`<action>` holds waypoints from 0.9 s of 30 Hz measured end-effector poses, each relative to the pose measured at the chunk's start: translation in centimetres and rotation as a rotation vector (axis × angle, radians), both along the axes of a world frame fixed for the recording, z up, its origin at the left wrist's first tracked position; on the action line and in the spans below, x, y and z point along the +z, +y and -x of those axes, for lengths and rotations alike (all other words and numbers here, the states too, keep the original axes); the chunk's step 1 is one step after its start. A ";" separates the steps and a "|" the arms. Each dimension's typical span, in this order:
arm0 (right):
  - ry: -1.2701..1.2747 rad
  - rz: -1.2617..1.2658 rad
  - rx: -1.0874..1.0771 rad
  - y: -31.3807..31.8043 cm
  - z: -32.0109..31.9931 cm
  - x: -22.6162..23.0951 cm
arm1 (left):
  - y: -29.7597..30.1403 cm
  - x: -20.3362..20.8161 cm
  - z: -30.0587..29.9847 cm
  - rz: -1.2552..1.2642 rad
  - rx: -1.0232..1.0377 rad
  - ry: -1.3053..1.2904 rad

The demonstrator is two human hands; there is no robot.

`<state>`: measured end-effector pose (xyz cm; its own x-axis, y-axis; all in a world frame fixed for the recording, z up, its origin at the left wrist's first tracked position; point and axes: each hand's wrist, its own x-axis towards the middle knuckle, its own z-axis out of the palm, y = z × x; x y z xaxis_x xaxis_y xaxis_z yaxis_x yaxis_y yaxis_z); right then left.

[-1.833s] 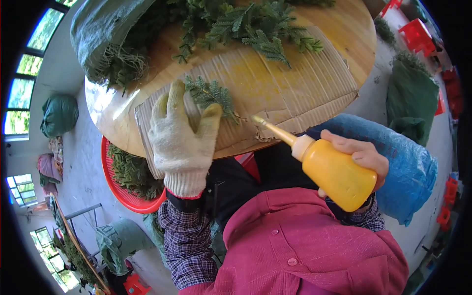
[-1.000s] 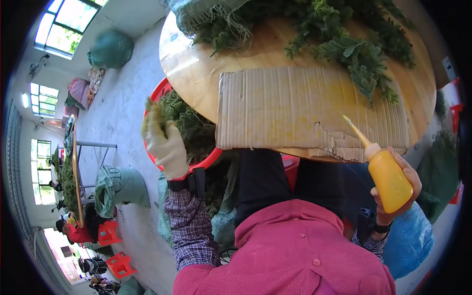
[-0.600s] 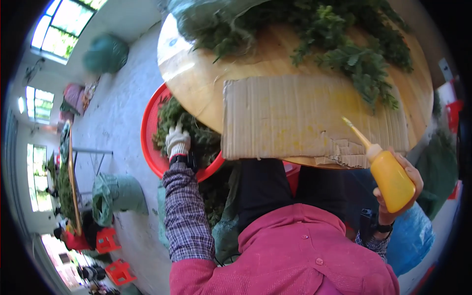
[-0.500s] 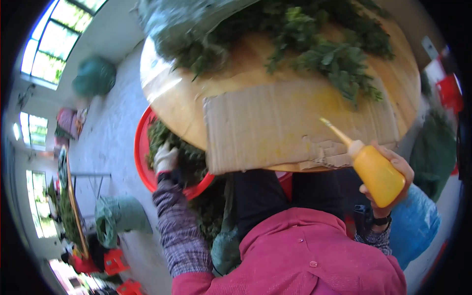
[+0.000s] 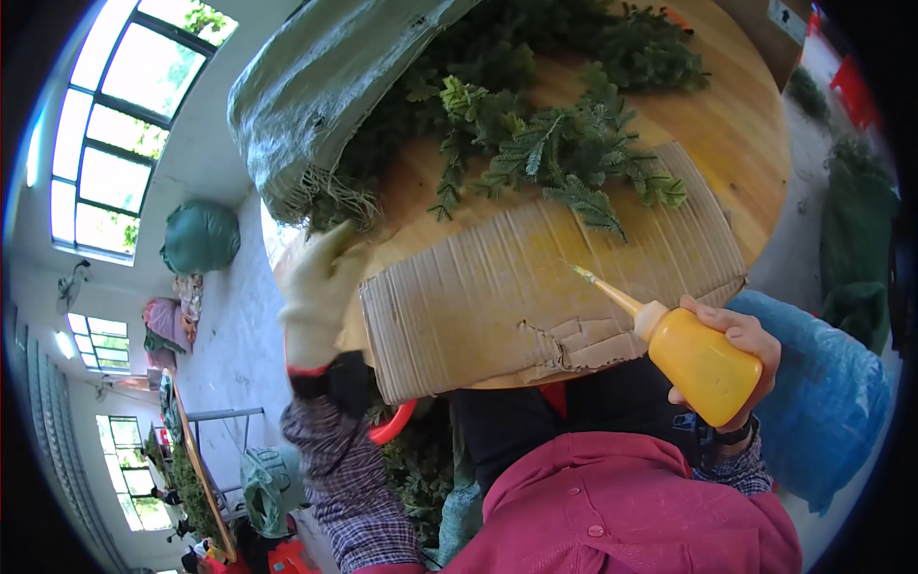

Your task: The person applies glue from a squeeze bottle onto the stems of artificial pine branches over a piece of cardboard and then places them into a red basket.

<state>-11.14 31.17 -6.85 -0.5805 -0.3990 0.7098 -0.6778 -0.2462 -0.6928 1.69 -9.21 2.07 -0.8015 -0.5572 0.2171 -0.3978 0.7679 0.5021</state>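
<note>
Gripping the yellow bottle (image 5: 703,368) at four o'clock, the right hand (image 5: 749,337) is apparently readying it, the next move calling for a steady nozzle (image 5: 620,297) over the cardboard (image 5: 459,316), while the gloved left hand (image 5: 317,287) is blurring at nine, its grasp untellable.

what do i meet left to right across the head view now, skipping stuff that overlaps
green bundle → gloved left hand → yellow bottle → dark green cloth
</note>
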 end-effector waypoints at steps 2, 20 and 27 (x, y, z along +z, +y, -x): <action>-0.007 0.021 -0.013 0.3 0.2 -0.2 | 3.2 -0.9 4.5 0.066 -0.016 0.052; -0.011 0.019 0.004 0.6 -0.3 -0.1 | -2.0 -1.8 0.2 -0.404 0.115 0.266; 0.006 -0.014 -0.020 0.5 -1.4 0.7 | 2.1 -4.3 -1.5 -0.182 -0.182 0.402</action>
<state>-9.70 31.64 -6.11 -0.5844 -0.3977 0.7073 -0.6864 -0.2227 -0.6923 3.22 -7.14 -2.23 -0.7620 -0.4733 0.4419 -0.0115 0.6922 0.7216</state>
